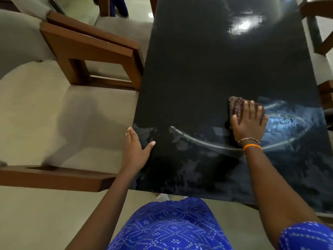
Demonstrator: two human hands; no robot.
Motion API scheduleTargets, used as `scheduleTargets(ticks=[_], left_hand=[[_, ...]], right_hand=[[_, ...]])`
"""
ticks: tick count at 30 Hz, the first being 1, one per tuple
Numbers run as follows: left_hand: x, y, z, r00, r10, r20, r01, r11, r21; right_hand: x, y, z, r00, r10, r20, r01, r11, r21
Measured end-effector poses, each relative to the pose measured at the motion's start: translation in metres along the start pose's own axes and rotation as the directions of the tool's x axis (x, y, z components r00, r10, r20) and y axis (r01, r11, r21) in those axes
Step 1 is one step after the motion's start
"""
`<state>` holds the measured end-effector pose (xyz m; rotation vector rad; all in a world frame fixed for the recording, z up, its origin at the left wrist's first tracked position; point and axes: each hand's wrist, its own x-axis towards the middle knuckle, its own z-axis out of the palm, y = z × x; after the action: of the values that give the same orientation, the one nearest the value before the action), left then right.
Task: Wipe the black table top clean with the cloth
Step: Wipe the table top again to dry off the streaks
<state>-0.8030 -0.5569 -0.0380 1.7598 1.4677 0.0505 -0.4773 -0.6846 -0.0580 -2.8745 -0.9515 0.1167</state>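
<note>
The glossy black table top (pixel 207 69) fills the middle and right of the head view. My right hand (pixel 249 121) lies flat with straight fingers on a small brown checked cloth (pixel 236 105), pressing it onto the table near the right side. Curved wet streaks and smears cover the near part of the table around that hand. My left hand (pixel 136 150) rests at the table's left edge, fingers straight, thumb spread onto the top.
Wooden chairs with beige cushions (pixel 93 51) stand to the left of the table, one armrest (pixel 54 177) close to my left arm. Another chair (pixel 322 42) stands at the right edge. A light glare (pixel 243 24) shines on the far table top.
</note>
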Motion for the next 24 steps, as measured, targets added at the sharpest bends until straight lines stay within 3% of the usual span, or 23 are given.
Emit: scheduleTargets(ticks=[6, 12, 18, 21, 24], left_hand=[[0.002, -0.003, -0.006, 1.000, 0.003, 0.000, -0.003, 1.000, -0.015], [0.012, -0.014, -0.019, 0.999, -0.035, 0.003, 0.035, 0.960, -0.276], [0.000, -0.033, -0.018, 0.991, -0.130, -0.010, 0.111, 0.885, -0.452], [-0.015, -0.040, -0.012, 0.988, -0.149, -0.035, 0.118, 0.886, -0.449], [-0.028, -0.042, -0.009, 0.989, -0.140, -0.054, 0.107, 0.912, -0.396]], right_hand=[[-0.010, -0.017, 0.003, 0.999, 0.016, 0.038, -0.017, 1.000, 0.010], [-0.049, -0.128, 0.020, 0.966, -0.232, 0.110, 0.225, 0.972, 0.072], [-0.112, -0.248, 0.039, 0.788, -0.579, 0.210, 0.555, 0.815, 0.167], [-0.133, -0.258, 0.042, 0.675, -0.697, 0.243, 0.682, 0.715, 0.153], [-0.135, -0.240, 0.043, 0.626, -0.751, 0.209, 0.743, 0.656, 0.129]])
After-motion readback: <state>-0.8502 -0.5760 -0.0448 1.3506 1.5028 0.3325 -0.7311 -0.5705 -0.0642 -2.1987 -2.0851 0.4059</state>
